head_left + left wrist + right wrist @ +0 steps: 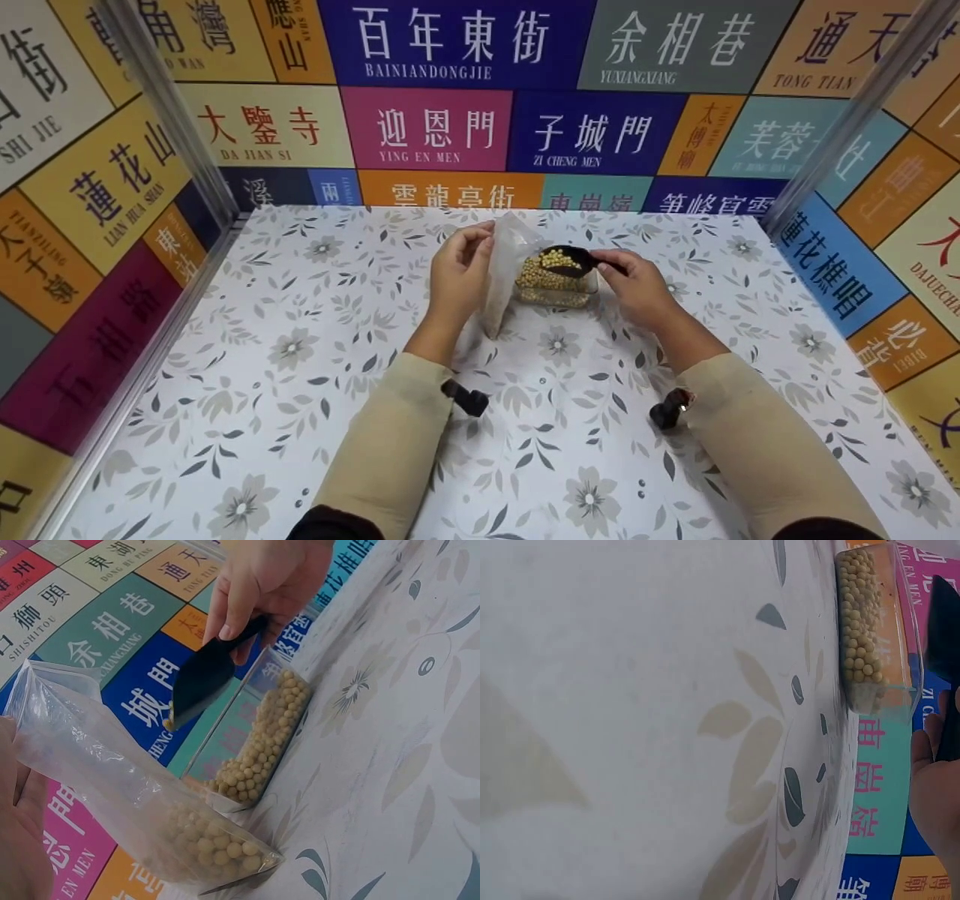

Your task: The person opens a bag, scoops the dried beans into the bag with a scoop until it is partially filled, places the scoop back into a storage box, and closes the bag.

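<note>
My right hand (636, 286) grips the handle of a black scoop (589, 257), which holds some round yellow soybeans (561, 260). The scoop is above a clear rectangular container (900, 630) partly filled with soybeans (259, 742). To the container's left, my left hand (459, 276) pinches the upper edge of a clear plastic bag (97, 750) and holds it upright. More soybeans (221, 847) lie in the bottom of the bag. In the left wrist view, the scoop (204, 679) tilts toward the bag, with a few beans at its tip.
A white tablecloth (300, 420) with grey flowers and leaves covers the table. Behind and beside it stand walls (435, 127) of colourful panels with Chinese characters. Small black cameras (466, 399) are worn on both wrists.
</note>
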Motion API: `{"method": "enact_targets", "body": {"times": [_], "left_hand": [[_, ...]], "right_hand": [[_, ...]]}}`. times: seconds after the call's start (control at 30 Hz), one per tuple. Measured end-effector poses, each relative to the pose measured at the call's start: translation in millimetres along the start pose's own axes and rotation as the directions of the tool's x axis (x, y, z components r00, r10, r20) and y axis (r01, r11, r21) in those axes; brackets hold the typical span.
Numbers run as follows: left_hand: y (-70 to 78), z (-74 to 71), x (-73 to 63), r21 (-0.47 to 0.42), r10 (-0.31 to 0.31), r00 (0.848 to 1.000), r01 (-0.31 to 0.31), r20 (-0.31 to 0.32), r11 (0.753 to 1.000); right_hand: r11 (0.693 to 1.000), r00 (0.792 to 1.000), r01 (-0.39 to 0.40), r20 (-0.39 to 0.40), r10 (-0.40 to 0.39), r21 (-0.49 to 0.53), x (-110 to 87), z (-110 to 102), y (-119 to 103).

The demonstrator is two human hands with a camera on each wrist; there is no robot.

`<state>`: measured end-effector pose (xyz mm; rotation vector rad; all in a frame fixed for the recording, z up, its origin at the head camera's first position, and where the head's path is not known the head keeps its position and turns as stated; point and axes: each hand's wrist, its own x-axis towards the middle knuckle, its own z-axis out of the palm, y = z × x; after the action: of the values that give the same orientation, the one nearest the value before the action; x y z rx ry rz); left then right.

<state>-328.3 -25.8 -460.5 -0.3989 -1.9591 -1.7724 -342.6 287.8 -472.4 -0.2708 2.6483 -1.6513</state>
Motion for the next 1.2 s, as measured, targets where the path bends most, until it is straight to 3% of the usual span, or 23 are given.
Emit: {"method": "enact_targets", "body": {"times": [0.2,0.4,0.6,0.83,1.03,1.2], "left_hand": [[-0.1,-0.5,0.2,-0.007,-0.005,1.0,0.005,0.0,1.0],[0.5,-0.2,0.3,-0.01,-0.001,1.0,0.001,-0.007,1.0],[0.9,-0.1,0.4,-0.01,-0.001,1.0,0.001,-0.016,1.0],[0.5,-0.4,-0.5,-0.032,-0.016,1.0,0.015,-0.024,0.999],[0.4,0.4,-0.7,-0.026,-0.021,1.0,0.021,-0.023,0.999],[-0.4,0.7,-0.1,-0.028,-0.012,1.0,0.011,-0.017,1.0]], "right_hand": [[0.996,0.999,0.001,-0.039,0.002,0.087,-0.2,-0.8,-3.4],[1.0,0.999,-0.005,-0.05,0.006,0.031,-1.9,-7.6,-13.4],[1.0,0.994,0.008,-0.108,-0.007,0.004,2.9,-16.0,-42.6],[0.99,0.987,0.101,-0.114,-0.112,-0.095,3.7,-13.0,-83.2],[0.929,0.971,0.209,-0.049,-0.235,-0.305,0.4,-1.8,-114.6],[0.83,0.948,0.275,-0.008,-0.319,-0.486,-0.2,3.5,-130.8]]}}
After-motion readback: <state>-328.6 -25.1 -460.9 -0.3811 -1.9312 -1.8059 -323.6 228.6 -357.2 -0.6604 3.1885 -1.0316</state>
